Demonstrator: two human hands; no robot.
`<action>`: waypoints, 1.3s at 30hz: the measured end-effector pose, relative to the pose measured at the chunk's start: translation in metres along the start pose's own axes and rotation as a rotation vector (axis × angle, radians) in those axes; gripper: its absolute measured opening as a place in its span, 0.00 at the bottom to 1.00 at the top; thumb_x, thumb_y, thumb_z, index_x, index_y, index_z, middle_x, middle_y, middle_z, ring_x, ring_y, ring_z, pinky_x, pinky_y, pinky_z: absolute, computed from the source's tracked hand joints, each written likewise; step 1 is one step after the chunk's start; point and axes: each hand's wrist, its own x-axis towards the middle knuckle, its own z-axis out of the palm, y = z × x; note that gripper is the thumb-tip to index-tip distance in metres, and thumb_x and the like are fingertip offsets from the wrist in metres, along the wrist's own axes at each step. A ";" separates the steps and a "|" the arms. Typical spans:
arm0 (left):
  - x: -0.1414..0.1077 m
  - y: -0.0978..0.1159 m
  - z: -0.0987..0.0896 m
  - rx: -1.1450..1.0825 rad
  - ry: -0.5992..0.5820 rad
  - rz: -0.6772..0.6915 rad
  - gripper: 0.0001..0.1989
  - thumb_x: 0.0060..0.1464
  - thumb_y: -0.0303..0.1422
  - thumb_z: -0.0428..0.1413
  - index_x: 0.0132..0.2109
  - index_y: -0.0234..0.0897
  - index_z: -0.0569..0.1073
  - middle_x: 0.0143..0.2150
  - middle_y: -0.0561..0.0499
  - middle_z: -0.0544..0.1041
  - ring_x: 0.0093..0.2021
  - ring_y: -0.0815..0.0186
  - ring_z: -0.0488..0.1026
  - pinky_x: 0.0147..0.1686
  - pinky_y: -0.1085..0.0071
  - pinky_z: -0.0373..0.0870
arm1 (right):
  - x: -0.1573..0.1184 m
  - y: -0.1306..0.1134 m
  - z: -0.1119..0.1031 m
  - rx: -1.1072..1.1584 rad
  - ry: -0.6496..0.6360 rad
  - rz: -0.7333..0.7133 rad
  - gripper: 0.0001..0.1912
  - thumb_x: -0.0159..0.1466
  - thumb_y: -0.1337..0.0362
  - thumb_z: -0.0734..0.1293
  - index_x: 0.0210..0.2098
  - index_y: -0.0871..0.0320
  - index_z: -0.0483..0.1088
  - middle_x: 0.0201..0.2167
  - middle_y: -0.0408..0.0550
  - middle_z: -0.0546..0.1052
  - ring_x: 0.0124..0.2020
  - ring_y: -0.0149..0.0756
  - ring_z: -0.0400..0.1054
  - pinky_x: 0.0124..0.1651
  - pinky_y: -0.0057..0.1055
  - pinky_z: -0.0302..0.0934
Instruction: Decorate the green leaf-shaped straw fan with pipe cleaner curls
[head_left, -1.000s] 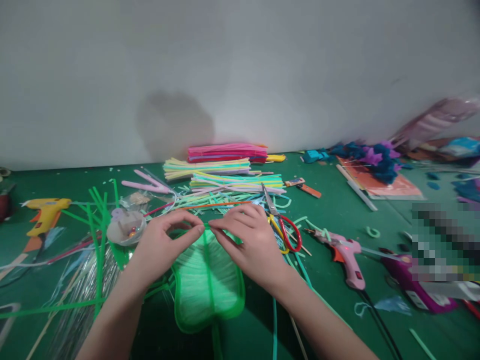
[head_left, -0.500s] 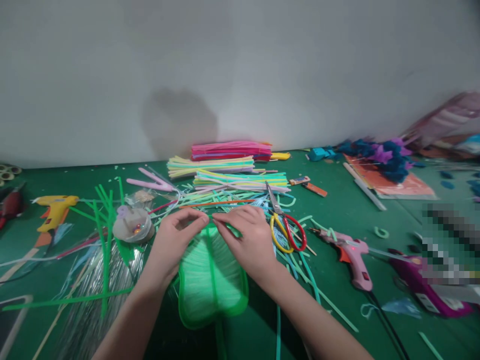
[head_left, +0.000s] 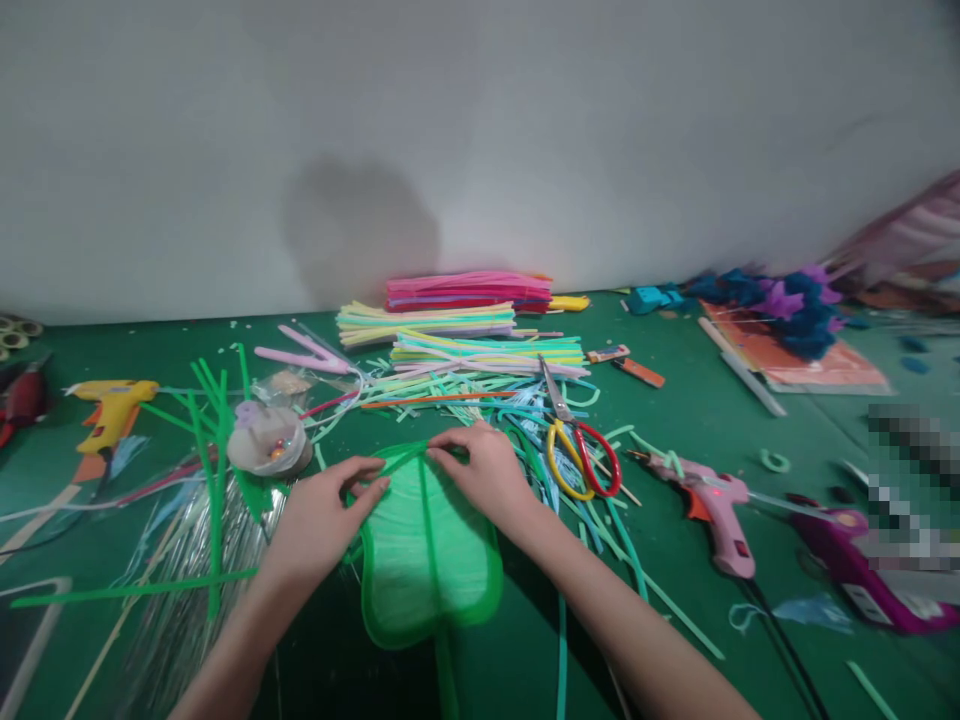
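A green leaf-shaped piece (head_left: 397, 570), with a fuzzy pipe cleaner outline, a centre rib and a pale shiny filling, lies in front of me with its stem toward me. At its far tip, my right hand (head_left: 484, 480) pinches the green pipe cleaner edge between thumb and fingertips. My left hand (head_left: 326, 515) is at the leaf's upper left, thumb and index finger closed about a green pipe cleaner (head_left: 405, 457) that slants up to the right hand's fingertips. The exact contact under the left fingertips is hard to see.
Scissors (head_left: 574, 440) lie right of my right hand, beyond them a pink glue gun (head_left: 716, 510). Pipe cleaner bundles (head_left: 469, 290) line the wall. To the left are a small cup of beads (head_left: 270, 445), a yellow glue gun (head_left: 112, 410) and silvery strands (head_left: 180, 580).
My hands were together at the leaf's tip. The left has since moved left and down toward me, drawing apart from the right, and the green strip between them now shows.
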 end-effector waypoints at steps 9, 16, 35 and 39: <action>-0.005 -0.007 0.012 0.153 0.080 0.152 0.18 0.56 0.42 0.54 0.50 0.40 0.78 0.44 0.46 0.78 0.44 0.56 0.75 0.47 0.60 0.71 | -0.009 0.001 0.012 -0.064 0.020 0.010 0.05 0.64 0.68 0.69 0.39 0.57 0.77 0.37 0.49 0.78 0.42 0.39 0.71 0.46 0.34 0.64; -0.006 -0.009 0.023 0.123 0.125 0.170 0.19 0.57 0.41 0.53 0.51 0.39 0.78 0.43 0.46 0.74 0.42 0.57 0.75 0.48 0.60 0.72 | -0.011 0.002 0.010 -0.072 0.058 0.005 0.05 0.64 0.70 0.68 0.36 0.57 0.76 0.34 0.48 0.77 0.39 0.37 0.70 0.44 0.33 0.64; -0.004 -0.017 0.030 0.303 0.125 0.358 0.20 0.65 0.32 0.46 0.61 0.43 0.70 0.44 0.45 0.71 0.45 0.59 0.70 0.45 0.65 0.68 | -0.010 0.004 0.018 -0.056 0.100 -0.041 0.07 0.65 0.70 0.66 0.40 0.57 0.75 0.36 0.49 0.77 0.41 0.40 0.70 0.45 0.35 0.65; 0.007 -0.005 0.017 0.435 -0.095 0.354 0.25 0.64 0.29 0.44 0.65 0.52 0.64 0.42 0.47 0.69 0.42 0.61 0.69 0.40 0.68 0.68 | -0.009 0.005 0.019 -0.078 0.101 -0.048 0.06 0.65 0.69 0.66 0.39 0.57 0.75 0.35 0.49 0.77 0.40 0.40 0.70 0.44 0.35 0.65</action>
